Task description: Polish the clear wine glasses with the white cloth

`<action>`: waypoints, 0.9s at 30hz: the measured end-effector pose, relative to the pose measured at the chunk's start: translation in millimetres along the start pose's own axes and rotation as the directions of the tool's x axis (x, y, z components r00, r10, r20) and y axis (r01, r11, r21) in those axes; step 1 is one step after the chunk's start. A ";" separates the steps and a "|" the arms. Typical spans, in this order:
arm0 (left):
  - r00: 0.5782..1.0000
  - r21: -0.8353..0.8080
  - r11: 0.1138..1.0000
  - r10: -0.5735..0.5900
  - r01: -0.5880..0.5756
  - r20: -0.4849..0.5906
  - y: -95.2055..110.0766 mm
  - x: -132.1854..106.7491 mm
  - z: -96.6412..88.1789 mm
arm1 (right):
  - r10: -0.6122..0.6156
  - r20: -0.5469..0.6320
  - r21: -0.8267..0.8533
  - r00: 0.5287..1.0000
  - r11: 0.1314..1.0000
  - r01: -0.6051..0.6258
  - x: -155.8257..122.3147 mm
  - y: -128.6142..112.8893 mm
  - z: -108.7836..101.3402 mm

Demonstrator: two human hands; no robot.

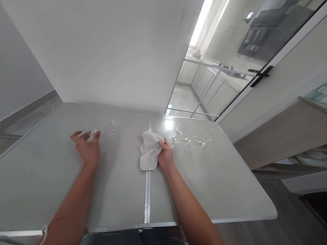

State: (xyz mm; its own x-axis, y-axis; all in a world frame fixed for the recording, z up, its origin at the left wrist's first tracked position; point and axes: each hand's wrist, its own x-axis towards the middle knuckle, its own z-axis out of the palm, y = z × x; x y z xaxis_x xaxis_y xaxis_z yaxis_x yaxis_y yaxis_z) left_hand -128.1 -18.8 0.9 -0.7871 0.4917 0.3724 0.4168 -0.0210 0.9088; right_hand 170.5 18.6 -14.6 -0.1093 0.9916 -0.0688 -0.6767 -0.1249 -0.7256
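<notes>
My left hand (87,146) curls its fingers around a small clear glass (89,133) standing on the left half of the grey folding table (109,187). My right hand (165,156) grips a crumpled white cloth (150,151) that rests on the table's centre seam. Another small clear glass (111,123) stands behind my left hand. Three clear stemmed glasses (190,136) stand in a row just beyond my right hand, untouched.
A white wall rises behind the table. A glass sliding door with a black handle (261,75) stands at the back right, with a kitchen beyond it. A wooden counter (295,129) with shelves lies to the right of the table.
</notes>
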 end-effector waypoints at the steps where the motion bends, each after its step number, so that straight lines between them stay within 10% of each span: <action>1: 0.999 -0.013 1.000 0.002 -0.001 0.032 0.6 -0.4 -0.4 | 0.005 -0.002 0.003 1.000 1.000 -0.005 -0.4 -0.7 0.0; 8: 0.946 -0.315 0.948 0.145 -0.050 0.288 38.0 -15.4 16.3 | -0.010 -0.027 0.000 1.000 1.000 0.010 -1.6 -2.5 2.2; 13: 0.569 -0.201 0.922 0.365 -0.331 0.737 59.7 -40.2 47.3 | -0.248 -0.025 -0.246 0.968 0.940 0.234 -7.0 -10.8 6.7; 17: 0.479 -0.156 0.779 0.515 -0.607 0.711 50.4 -59.8 60.2 | -0.421 0.112 -0.582 0.900 0.707 0.403 -14.1 -15.7 4.2; 27: 0.274 -0.244 0.546 0.698 -0.801 0.662 29.2 -71.8 51.9 | 0.138 0.414 -0.527 0.900 0.842 0.114 -34.0 -41.0 16.7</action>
State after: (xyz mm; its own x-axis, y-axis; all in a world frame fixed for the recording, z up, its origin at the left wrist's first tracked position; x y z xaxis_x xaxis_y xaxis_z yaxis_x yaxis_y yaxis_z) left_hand -35.9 -9.5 -9.1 0.3759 0.6962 0.6116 0.7474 -0.6180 0.2441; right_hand 189.9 -10.6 28.9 -0.4928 0.8616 0.1215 -0.1981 0.0248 -0.9799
